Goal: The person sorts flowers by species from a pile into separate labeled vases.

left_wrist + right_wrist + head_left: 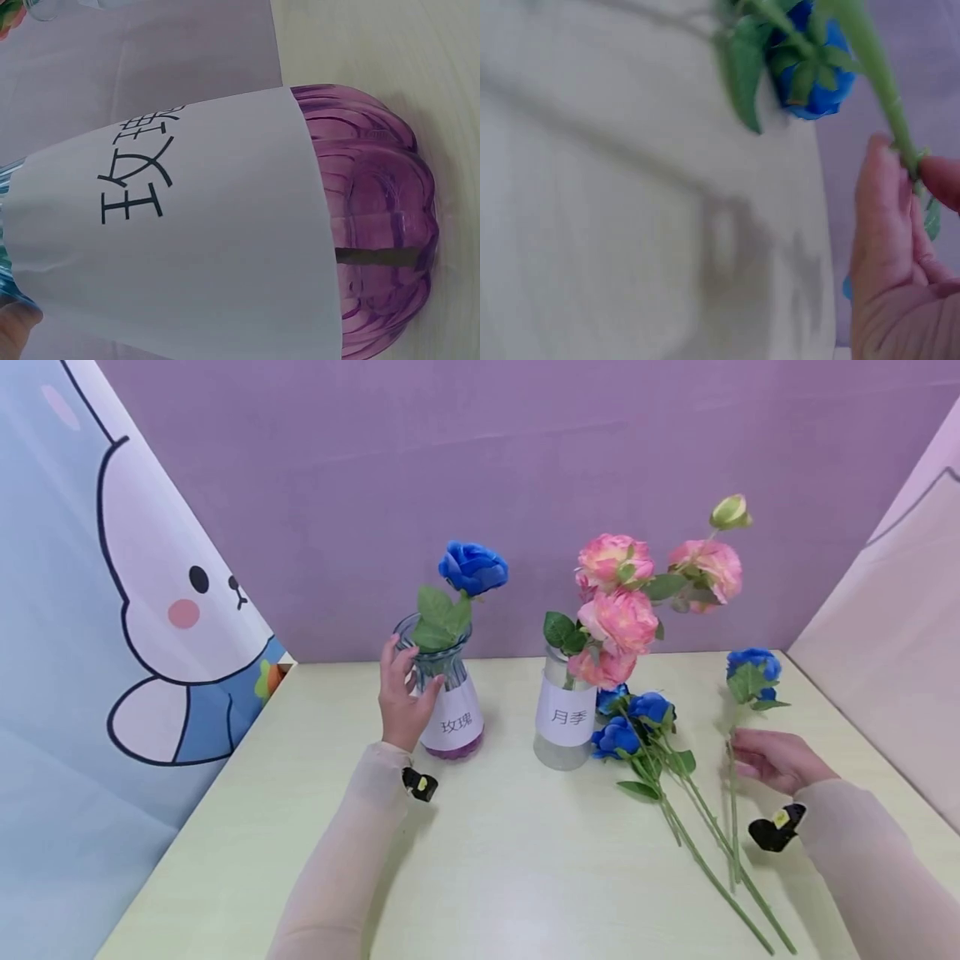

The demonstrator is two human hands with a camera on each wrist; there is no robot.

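Note:
My left hand point(405, 708) grips the upper left side of a glass vase point(452, 750) with a blue rim, a purple base and a white paper label. One blue rose point(473, 568) stands in this vase, and its stem end shows through the purple base point(386, 180) in the left wrist view. Over at the right, my right hand point(776, 758) pinches the green stem point(877, 75) of another blue rose point(753, 670) between thumb and fingers. That rose is held upright, head up. Left of it, several blue roses point(617, 737) lie on the table, stems toward the front.
A clear glass vase point(562, 755) with a white label stands right of the purple-based one, holding pink flowers point(621, 620) that lean right. Behind the pale table point(480, 877) rises a purple backdrop point(360, 510). A cartoon-printed cloth point(67, 793) hangs along the left side.

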